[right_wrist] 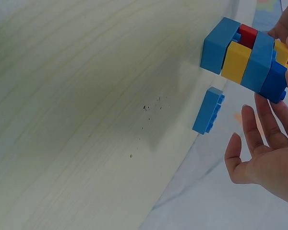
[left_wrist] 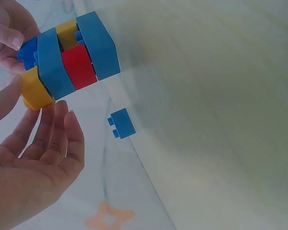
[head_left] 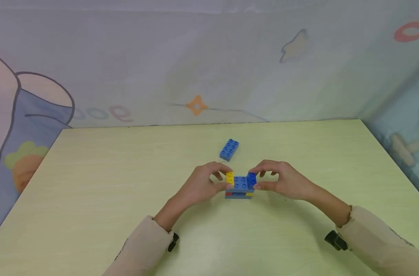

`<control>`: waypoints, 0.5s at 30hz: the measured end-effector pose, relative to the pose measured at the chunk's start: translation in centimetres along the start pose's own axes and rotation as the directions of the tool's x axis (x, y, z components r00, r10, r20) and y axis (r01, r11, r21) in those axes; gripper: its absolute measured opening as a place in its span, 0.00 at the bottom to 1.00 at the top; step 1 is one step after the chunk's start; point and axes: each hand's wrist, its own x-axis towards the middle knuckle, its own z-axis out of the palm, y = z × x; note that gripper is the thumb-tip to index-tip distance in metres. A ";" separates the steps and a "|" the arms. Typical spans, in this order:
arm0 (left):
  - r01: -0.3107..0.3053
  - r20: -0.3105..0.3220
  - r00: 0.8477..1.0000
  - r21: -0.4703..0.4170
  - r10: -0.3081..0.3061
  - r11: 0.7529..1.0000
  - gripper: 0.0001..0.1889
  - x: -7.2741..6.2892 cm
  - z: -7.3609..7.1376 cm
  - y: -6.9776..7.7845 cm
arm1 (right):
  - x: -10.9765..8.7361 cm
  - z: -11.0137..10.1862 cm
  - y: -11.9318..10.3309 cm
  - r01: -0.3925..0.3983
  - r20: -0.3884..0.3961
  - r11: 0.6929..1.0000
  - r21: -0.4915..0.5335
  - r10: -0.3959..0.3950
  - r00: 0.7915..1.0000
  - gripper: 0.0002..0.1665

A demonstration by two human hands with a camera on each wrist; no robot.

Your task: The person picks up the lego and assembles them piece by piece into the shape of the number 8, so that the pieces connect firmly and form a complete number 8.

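A stack of toy building bricks stands in front of me. Its bottom is a long blue brick [left_wrist: 100, 45], with a red brick [left_wrist: 79, 66] at the left end and a yellow brick [right_wrist: 236, 62] at the right end above it. Another long blue brick [head_left: 240, 183] bridges these two. On top, my left hand [head_left: 203, 184] pinches a small yellow brick [head_left: 230, 178] at the left end between thumb and fingers. At the opposite end my right hand [head_left: 286, 180] pinches a small dark blue brick [head_left: 252, 180]. Studs show between these two top bricks.
A loose blue brick [head_left: 229, 149] lies studs up on the pale wooden table [head_left: 109, 184], just beyond the stack. Behind the table's far edge hangs a printed cloth [head_left: 143, 57]. Small dark specks mark the tabletop in the right wrist view.
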 end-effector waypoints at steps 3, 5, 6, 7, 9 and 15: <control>-0.010 0.015 1.000 0.008 0.010 1.000 0.16 0.1 -0.1 0.0 | 0.0 -0.1 0.0 -0.002 0.001 1.000 0.005 0.002 1.000 0.18; -0.021 0.026 0.999 0.009 0.020 1.000 0.16 0.2 -0.2 0.1 | 0.0 -0.1 0.0 -0.007 0.004 1.000 0.009 0.007 1.000 0.18; -0.031 0.033 0.999 0.009 0.030 0.999 0.16 0.2 -0.2 0.0 | 0.0 -0.1 0.0 -0.009 0.005 1.000 0.011 0.008 1.000 0.18; -0.038 0.040 0.998 0.008 0.038 0.999 0.17 0.3 -0.3 0.0 | 0.0 -0.1 0.0 -0.010 0.006 1.000 0.012 0.010 1.000 0.18; -0.046 0.059 0.997 -0.006 0.046 0.999 0.17 0.4 -0.5 -0.2 | -0.1 -0.1 0.0 -0.012 0.007 1.000 0.013 0.012 1.000 0.18; -0.020 0.070 0.997 -0.069 0.025 0.997 0.15 1.0 -1.4 -1.0 | -0.1 -0.2 0.0 -0.016 0.006 1.000 0.016 0.016 1.000 0.18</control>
